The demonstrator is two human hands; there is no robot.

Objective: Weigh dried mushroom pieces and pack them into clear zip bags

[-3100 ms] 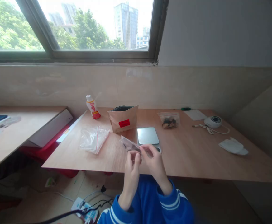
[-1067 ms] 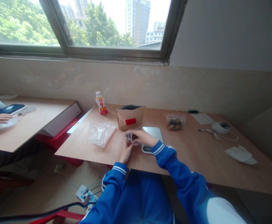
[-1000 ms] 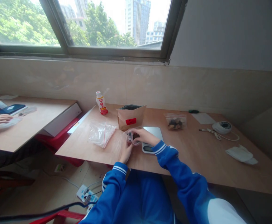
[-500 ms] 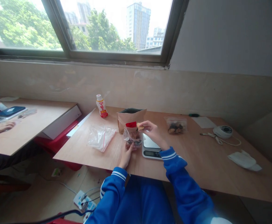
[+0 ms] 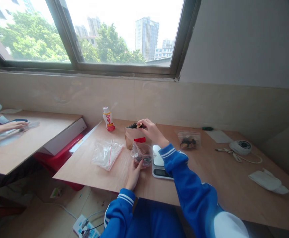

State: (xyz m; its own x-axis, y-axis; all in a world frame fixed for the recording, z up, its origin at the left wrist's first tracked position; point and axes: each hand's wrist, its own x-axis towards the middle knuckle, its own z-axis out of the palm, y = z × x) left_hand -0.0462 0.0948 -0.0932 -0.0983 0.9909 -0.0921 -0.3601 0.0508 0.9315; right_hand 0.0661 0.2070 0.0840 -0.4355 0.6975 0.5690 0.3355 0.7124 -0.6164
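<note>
My left hand (image 5: 133, 173) is closed on the lower edge of a clear plastic bag (image 5: 142, 153) with dark pieces inside. My right hand (image 5: 152, 131) pinches a small tan piece (image 5: 139, 125) at the open mouth of a brown paper bag (image 5: 131, 136), which stands upright behind the clear bag. A red patch shows on the paper bag's front. Just right of the clear bag lies a white scale (image 5: 158, 156), partly covered by my right sleeve.
Flat plastic bags (image 5: 107, 153) lie left, below a bottle (image 5: 108, 119). Rightward are a filled zip bag (image 5: 189, 140), paper (image 5: 218, 136), a white camera (image 5: 240, 147) and a white cloth (image 5: 268, 181). Another person's hand (image 5: 16, 125) is over the left table.
My right hand has moved up from the clear bag to the paper bag's mouth with the tan piece. The view has tilted slightly upward. The other person's hand has moved over their table.
</note>
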